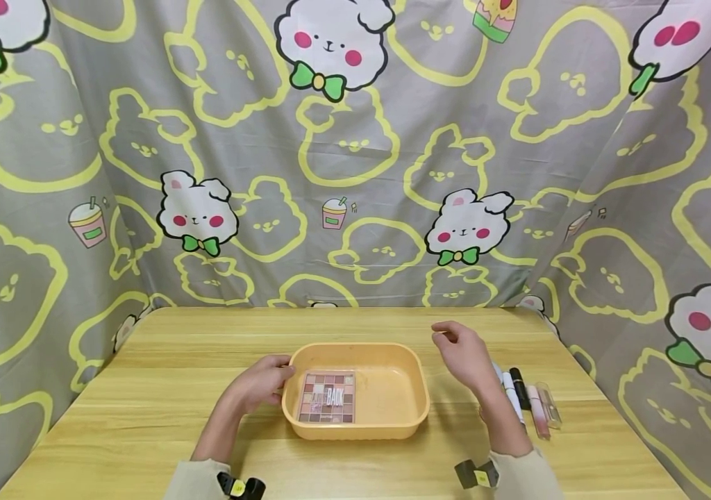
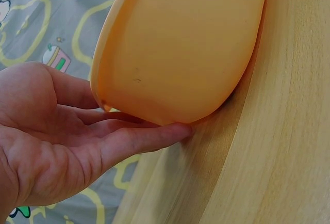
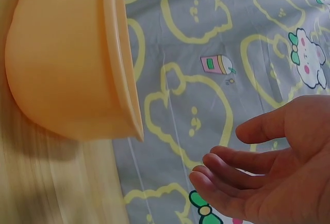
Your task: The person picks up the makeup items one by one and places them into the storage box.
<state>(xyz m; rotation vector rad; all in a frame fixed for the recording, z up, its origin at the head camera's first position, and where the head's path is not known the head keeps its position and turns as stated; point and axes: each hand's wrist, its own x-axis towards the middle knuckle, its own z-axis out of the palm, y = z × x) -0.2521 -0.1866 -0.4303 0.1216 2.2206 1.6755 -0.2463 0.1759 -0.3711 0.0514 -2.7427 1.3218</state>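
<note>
Our left hand (image 1: 262, 385) has hold of the yellow plastic basin (image 1: 355, 432) at its left end, thumb & fingers about the rim — a one-sided grip, w/ nothing steadying the far end. Our right hand (image 1: 463, 354) is partly spread, fingers loosely bent, nothing in it; it hangs near the basin's right end, not touching. Basin appears to rest on the wood-grain table (image 1: 174, 361), & the eyeshadow palette (image 1: 327, 397), lettered "BACK", lies flat in its left part. Main risk, we'd say: if we lift or tug w/ the left hand only, the basin prob. tips or swings, b/c all support is at one end, & the palette could slide along the smooth floor & knock the wall. Pressed powder tends to crack, so a hard knock would be bad. Second risk: our right forearm (image 1: 505, 420) passes right by the white tube (image 1: 510, 392), black tube (image 1: 520, 387), pink tube (image 1: 538, 411) & clear-lidded case (image 1: 552, 403) — a low wrist or careless backward sweep could set the tubes rolling, b/c they look round & lie loose. How firm our left-side hold is, we can't tell; a weak pinch might slip on slick plastic.
</note>
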